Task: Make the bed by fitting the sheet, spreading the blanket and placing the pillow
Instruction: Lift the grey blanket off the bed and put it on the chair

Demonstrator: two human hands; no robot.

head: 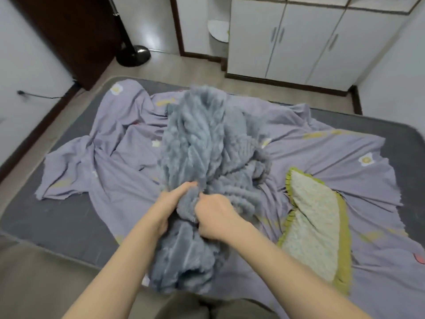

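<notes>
A fluffy grey-blue blanket lies bunched in a long heap down the middle of the bed. My left hand and my right hand both grip its plush fabric close together near the heap's middle. Under it a lilac sheet with flower prints lies crumpled and loose on the dark grey mattress, leaving the mattress corners bare. A flowered pillow with a green ruffled edge lies on the sheet to the right of my hands.
White cupboards stand beyond the bed's far side. A black fan base sits on the floor at the back left beside a dark wooden door. A wall with a cable runs along the left. My knees show at the bottom edge.
</notes>
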